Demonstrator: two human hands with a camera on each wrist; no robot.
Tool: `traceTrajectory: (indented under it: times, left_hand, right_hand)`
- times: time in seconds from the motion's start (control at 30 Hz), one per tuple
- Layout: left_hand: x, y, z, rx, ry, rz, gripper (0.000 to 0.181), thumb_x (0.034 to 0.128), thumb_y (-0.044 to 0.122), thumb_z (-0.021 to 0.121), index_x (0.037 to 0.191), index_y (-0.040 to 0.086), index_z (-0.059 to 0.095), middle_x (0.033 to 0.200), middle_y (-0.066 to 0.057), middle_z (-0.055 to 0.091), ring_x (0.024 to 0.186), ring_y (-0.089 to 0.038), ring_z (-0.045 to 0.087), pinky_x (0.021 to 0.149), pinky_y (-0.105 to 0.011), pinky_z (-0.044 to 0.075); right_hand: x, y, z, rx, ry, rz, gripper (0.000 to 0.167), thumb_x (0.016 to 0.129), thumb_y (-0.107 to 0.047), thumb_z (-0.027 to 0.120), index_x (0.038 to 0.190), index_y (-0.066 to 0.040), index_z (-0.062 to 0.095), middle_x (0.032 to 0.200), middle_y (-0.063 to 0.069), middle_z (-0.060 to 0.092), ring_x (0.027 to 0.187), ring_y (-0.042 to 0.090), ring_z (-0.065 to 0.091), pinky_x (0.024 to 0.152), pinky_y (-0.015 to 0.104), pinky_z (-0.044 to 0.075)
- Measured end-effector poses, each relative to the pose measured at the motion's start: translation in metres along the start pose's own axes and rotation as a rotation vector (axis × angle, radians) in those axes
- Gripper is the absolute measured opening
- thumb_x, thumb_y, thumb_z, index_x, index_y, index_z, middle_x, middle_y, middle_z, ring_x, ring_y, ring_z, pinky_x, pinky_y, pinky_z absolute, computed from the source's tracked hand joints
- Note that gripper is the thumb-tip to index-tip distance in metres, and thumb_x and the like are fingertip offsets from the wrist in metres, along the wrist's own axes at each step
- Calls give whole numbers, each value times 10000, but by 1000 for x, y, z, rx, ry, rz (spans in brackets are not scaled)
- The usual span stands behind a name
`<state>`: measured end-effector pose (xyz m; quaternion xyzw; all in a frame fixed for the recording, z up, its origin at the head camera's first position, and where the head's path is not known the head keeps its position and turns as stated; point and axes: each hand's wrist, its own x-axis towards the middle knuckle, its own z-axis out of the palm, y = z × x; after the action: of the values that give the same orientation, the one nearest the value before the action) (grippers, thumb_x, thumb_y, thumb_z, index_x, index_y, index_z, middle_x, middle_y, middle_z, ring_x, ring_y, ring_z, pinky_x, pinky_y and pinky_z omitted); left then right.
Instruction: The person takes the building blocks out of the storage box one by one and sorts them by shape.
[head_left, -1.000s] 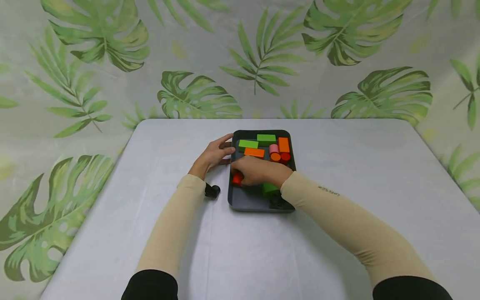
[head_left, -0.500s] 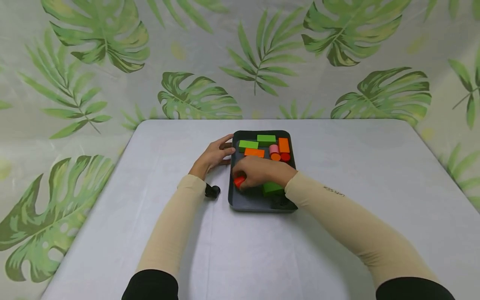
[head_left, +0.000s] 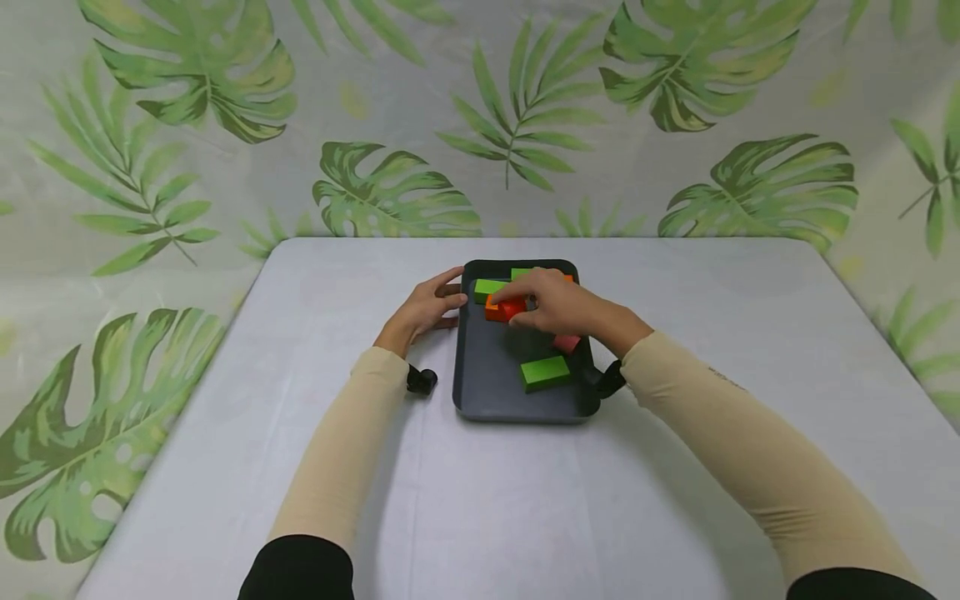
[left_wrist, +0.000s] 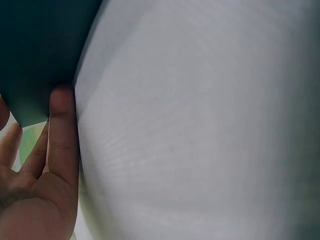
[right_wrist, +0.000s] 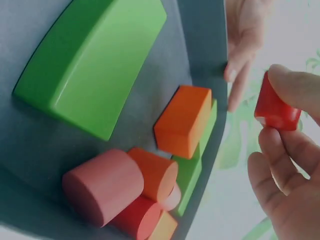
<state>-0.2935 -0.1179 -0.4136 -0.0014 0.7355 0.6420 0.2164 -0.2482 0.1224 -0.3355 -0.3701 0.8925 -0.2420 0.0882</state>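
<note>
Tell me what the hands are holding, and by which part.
The right hand pinches a red piece by opposite sides, between thumb and fingertips. The left hand touches the tray's side, without a clear grip.

A person's left hand [left_wrist: 37, 200], at lower left, holds its fingers extended, one of them with its tip touching the dark teal wall of a tray [left_wrist: 42, 50] that fills the upper left corner. The white-covered table [left_wrist: 200, 110] spreads across the center and right, darkening toward the right edge, while green-and-white patterned cloth [left_wrist: 29, 142] shows between two fingers.
</note>
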Motion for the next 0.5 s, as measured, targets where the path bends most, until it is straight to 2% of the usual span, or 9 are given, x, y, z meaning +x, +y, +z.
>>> traceTrajectory:
  times: [0.13, 0.27, 0.5]
  left_hand:
    - [1, -1, 0, 2, 5, -7, 646, 1009, 96, 566, 1555, 347, 328, 1593, -83, 386, 1355, -277, 519, 1094, -478, 478]
    - [0, -1, 1, 1, 9, -9, 640, 1011, 99, 565, 1552, 351, 333, 1592, -83, 387, 1353, -278, 520, 1094, -480, 477]
    - [-3, 0, 0, 6, 11, -1, 637, 1011, 101, 565, 1552, 346, 336, 1590, -88, 389, 1359, -281, 515, 1100, -486, 471]
  right_hand:
    - [-4, 8, -2, 28, 67, 23, 369, 884, -86, 740, 1244, -64, 659, 1199, 112, 679, 1055, 268, 625, 947, 457, 538]
    - [-7, 16, -5, 49, 85, 56, 343, 891, -82, 725, 1223, -66, 639, 1151, 112, 683, 1049, 268, 631, 965, 467, 528]
    - [-18, 33, -19, 52, 115, 147, 443, 903, -87, 711, 1330, -48, 603, 1235, 152, 662, 1122, 311, 611, 1020, 519, 496]
